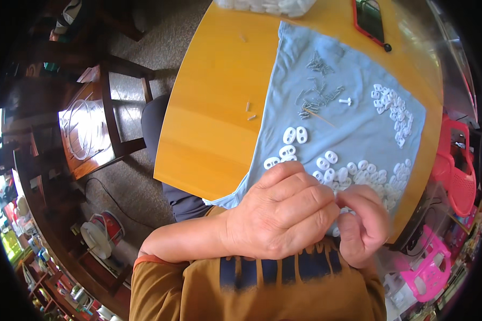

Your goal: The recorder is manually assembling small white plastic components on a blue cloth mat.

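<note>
My left hand (286,216) is closed in front of my chest, knuckles up. Close against it, my right hand (365,222) has its fingers curled in. Whatever the fingers hold is hidden. Just beyond, on a light blue cloth (353,136), lie several white oval plastic pieces with two holes (301,135), loose on the left and heaped (377,182) toward the right. Small metal springs (320,99) are scattered farther up, with a thin stick (319,117) among them. A white T-shaped plastic piece (346,101) rests beside the springs. Smaller white plastic parts (395,109) form a curved pile at the right.
The cloth covers part of a yellow wooden table (214,112); two stray springs (251,117) lie on bare wood. A phone in a red case (369,24) and a clear tub of white pieces (270,5) sit at the far side. Pink (429,267) and red (460,176) plastic chairs stand right.
</note>
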The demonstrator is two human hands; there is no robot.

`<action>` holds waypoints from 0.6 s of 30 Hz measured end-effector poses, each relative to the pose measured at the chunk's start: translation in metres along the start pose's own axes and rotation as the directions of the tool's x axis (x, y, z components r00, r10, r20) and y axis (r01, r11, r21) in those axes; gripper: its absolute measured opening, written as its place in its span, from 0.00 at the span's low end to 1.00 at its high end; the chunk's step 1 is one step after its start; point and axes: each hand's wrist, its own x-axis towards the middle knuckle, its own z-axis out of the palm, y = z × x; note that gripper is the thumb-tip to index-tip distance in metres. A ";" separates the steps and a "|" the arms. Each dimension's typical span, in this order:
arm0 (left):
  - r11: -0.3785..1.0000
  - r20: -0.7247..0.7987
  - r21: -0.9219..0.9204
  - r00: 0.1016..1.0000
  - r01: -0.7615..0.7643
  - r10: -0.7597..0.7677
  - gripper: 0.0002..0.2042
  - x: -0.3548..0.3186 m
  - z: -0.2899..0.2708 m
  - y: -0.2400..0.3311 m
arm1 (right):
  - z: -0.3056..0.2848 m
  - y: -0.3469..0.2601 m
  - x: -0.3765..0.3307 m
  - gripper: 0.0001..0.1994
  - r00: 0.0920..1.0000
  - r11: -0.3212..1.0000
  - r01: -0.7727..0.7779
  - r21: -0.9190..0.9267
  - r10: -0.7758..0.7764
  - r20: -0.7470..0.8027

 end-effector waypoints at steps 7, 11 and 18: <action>0.993 0.059 0.104 0.997 -0.047 0.041 0.09 0.001 -0.005 0.000 | 0.001 -0.009 0.002 0.08 0.963 0.938 -0.265 0.222 0.248 0.102; 0.993 0.065 0.104 0.996 -0.064 0.057 0.10 -0.001 -0.007 -0.004 | 0.000 -0.010 0.004 0.06 0.897 0.806 -0.443 0.392 0.401 0.188; 0.989 0.197 -0.145 0.980 0.007 0.022 0.15 0.014 -0.031 -0.020 | 0.002 0.000 0.006 0.06 0.828 0.545 -0.542 0.640 0.475 0.297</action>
